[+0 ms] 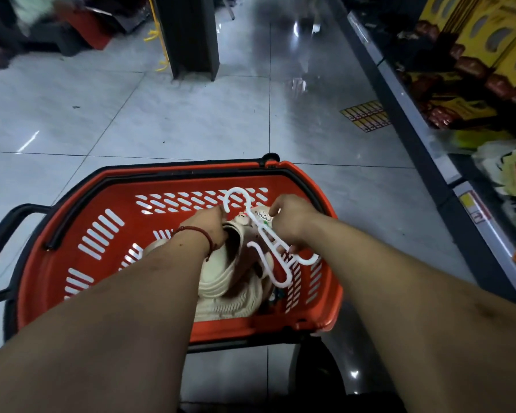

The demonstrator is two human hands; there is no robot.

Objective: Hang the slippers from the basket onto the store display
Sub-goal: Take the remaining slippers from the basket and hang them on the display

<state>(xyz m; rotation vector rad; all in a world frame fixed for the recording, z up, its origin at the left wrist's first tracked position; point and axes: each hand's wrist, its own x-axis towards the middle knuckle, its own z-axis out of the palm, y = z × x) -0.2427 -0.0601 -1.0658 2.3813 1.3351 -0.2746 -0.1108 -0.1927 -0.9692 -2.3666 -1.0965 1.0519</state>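
Down over the basket (pixel 191 186), both hands are closed on something. The left hand (pixel 210 223), a red string bracelet (pixel 201 232) at its wrist, grips the uppermost of the slippers (pixel 224 281) at the edge of its opening, fingers curled in. The right hand (pixel 291 222) is curled round the stem of a white hanger (pixel 264 234), thumb underneath. The hanger lies slantwise across the slippers between the two hands, its hook pointing toward the basket's far wall and its lower loops hanging over the right-hand wall, so it covers part of the footwear. The forearms hide the basket's near-left inside.

The slippers sit in the right half of the basket, directly under and between the hands, piled on each other; how many there are cannot be told. They are cream, soft-looking clogs with ribbed soles, and small cartoon charms (pixel 242 219) sit on one toe just beside the right fingertips. The hanger is thin moulded plastic with ladder-like rungs.

The basket is orange-red plastic with slotted walls and a black rim, and a black handle frame (pixel 0 234) juts out at its left. It stands on glossy grey floor tiles (pixel 161 120) bearing a yellow sticker (pixel 367 116). Shelving (pixel 423 138) with yellow boxes (pixel 495 31) runs along the right; a dark pillar (pixel 191 34) carrying yellow hooks (pixel 158 37) stands well beyond.
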